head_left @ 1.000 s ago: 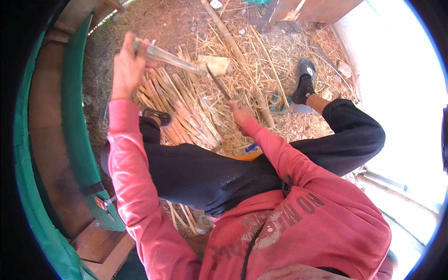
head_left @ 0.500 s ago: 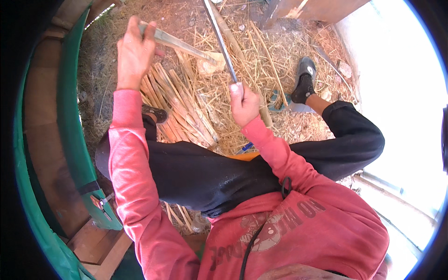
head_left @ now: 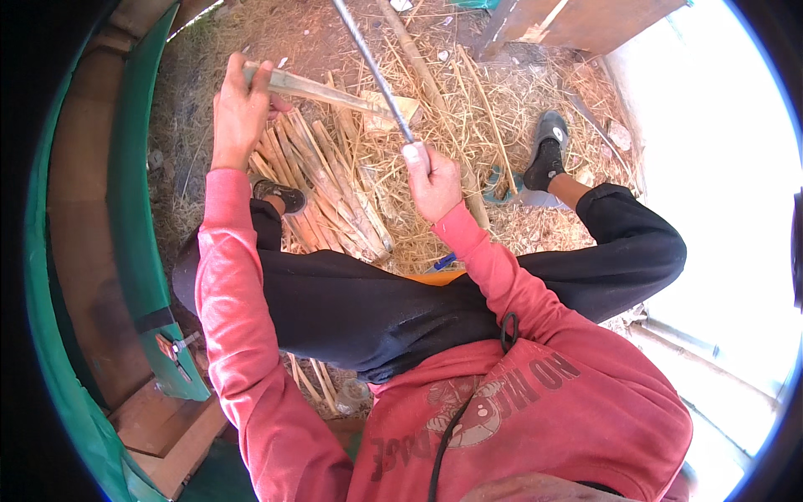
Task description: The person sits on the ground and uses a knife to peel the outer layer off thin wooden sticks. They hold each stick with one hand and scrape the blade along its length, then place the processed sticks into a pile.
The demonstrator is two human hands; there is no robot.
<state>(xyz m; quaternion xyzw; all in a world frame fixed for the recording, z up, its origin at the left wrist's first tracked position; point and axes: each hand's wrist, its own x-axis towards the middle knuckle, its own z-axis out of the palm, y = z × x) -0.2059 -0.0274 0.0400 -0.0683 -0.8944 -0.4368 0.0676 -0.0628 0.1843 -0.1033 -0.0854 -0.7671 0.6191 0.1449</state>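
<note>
My left hand (head_left: 241, 117) is closed around one end of a pale split-wood strip (head_left: 318, 89), which looks like bamboo. The strip's other end reaches over a small wooden block (head_left: 406, 111) on the ground. In my right hand (head_left: 435, 181) is a machete (head_left: 368, 61); the fist hides its handle. Its long, narrow blade slants up and left, seen nearly edge-on, and crosses the strip's end in the picture. Whether blade and strip touch, I cannot tell. Below the strip lies a pile of split strips (head_left: 326, 188), between my left hand and my black-trousered legs.
Straw (head_left: 418, 217) covers the ground. A long pole (head_left: 410, 50) lies beyond the block. My right shoe (head_left: 548, 138) rests near a thin curved strip (head_left: 598, 125). A green-edged wooden structure (head_left: 134, 192) stands at left, a brown board (head_left: 577, 25) at the far right.
The machete's blade has swung left, with the right hand shifting slightly left. The left hand keeps the strip at nearly the same slant; the whole view has shifted a little.
</note>
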